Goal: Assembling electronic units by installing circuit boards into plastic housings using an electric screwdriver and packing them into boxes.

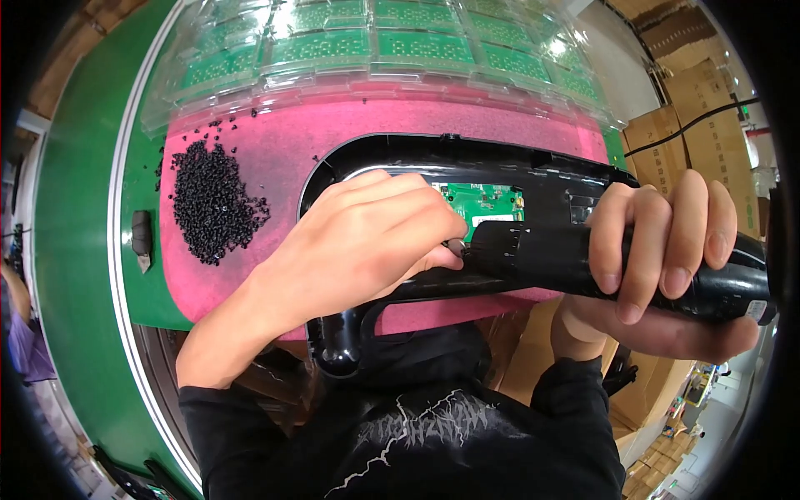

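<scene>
A black shirt (517, 462) bears a pale, jagged lightning print (372, 461) and spiky grey lettering (429, 426); its sleeves (229, 425) leave the forearms (237, 323) bare.

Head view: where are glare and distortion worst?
Glare: head view, strongest on the clear plastic trays, milder on the glossy black casing; distortion: head view, the white strip bows near the left rim, and the corners are black.

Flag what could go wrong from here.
1. The small metallic-looking piece at the left grip sits close to the green circuit board; a slip might scratch the board.
2. The right grip holds the black housing near one end; if it loosens, the housing could twist.
3. Small black parts lie loose on the pink mat; a knock could scatter them.
</scene>
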Available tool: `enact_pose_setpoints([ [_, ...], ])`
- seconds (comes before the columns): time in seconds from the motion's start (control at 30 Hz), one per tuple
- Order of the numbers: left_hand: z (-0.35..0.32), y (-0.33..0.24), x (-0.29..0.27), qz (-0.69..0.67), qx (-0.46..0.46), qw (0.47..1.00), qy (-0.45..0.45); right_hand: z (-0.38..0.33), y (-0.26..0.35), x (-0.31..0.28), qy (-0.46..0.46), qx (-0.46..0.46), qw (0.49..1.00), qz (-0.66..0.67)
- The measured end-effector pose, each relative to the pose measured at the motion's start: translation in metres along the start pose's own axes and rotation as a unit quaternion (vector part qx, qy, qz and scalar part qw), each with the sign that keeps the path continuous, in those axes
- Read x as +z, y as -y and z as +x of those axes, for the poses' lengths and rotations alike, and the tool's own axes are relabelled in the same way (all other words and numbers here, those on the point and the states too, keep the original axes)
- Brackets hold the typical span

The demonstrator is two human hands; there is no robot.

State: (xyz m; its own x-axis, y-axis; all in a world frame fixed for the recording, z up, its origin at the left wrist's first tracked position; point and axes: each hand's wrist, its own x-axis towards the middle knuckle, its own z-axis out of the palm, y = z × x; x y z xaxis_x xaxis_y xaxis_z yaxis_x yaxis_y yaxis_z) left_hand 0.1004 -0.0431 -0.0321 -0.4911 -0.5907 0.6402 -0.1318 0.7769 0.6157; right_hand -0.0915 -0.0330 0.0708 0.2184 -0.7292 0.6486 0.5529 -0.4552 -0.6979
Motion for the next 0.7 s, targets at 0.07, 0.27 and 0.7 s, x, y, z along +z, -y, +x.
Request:
enact_pose_setpoints([
  [0.07, 0.001, -0.002, 0.000, 0.014, 0.000, 1.000, 0.009, -0.001, 0.000, 0.002, -0.016, 0.020, 1.000, -0.014],
  [0.27, -0.001, 0.002, -0.001, 0.069, -0.042, 0.997, 0.012, -0.003, 0.007, -0.001, 0.046, 0.160, 0.980, -0.108],
  [0.7, 0.000, -0.002, 0.003, 0.085, -0.089, 0.992, -0.032, -0.010, -0.012, -0.008, 0.008, 0.193, 0.974, -0.116],
])
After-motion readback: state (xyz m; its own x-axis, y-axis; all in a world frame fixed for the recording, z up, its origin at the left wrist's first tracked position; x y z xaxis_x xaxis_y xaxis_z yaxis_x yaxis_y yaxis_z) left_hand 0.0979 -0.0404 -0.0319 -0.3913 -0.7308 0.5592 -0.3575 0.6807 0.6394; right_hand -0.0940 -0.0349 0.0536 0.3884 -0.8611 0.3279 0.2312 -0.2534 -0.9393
